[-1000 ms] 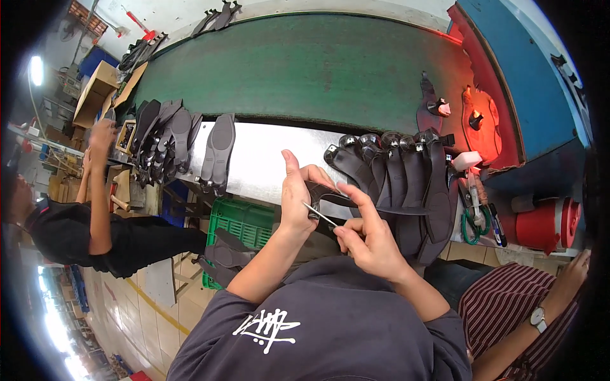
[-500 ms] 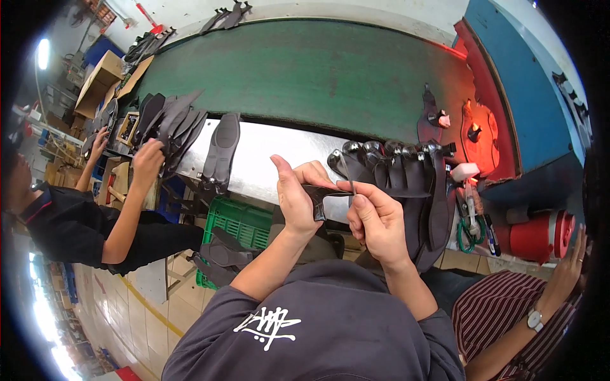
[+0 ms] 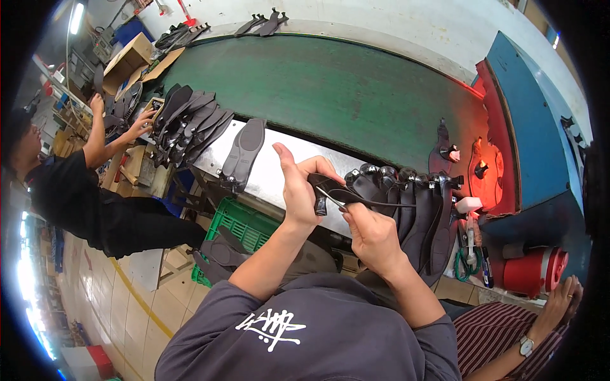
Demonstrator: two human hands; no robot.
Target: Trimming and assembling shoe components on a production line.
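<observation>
My left hand (image 3: 297,190) grips a black sandal (image 3: 327,183), its thumb raised and its fingers behind the piece. A glossy black strap part hangs below that palm, and the thin sole edge runs rightward past my right hand (image 3: 376,240). The right fingers are closed round a slim metal tool (image 3: 330,198), its shiny shaft slanting up-left against the sandal. Its handle is hidden in the fist. Just beyond my hands, several black sandals (image 3: 438,222) lie side by side on the bench. A black sole piece (image 3: 246,149) rests on the metal tabletop (image 3: 279,143) to the left.
A green belt (image 3: 337,89) runs behind the table toward a red-lit blue machine (image 3: 530,120). Near its opening lie sandals (image 3: 481,169). A green crate (image 3: 254,230) stands below left; a red container (image 3: 534,272) is at right. One person works at left; another person's arms show lower right.
My right hand has turned and drawn down, and the tool now slants up-left instead of standing nearly upright. The left coworker's hands moved away from the sandal pile. The head view has shifted slightly.
</observation>
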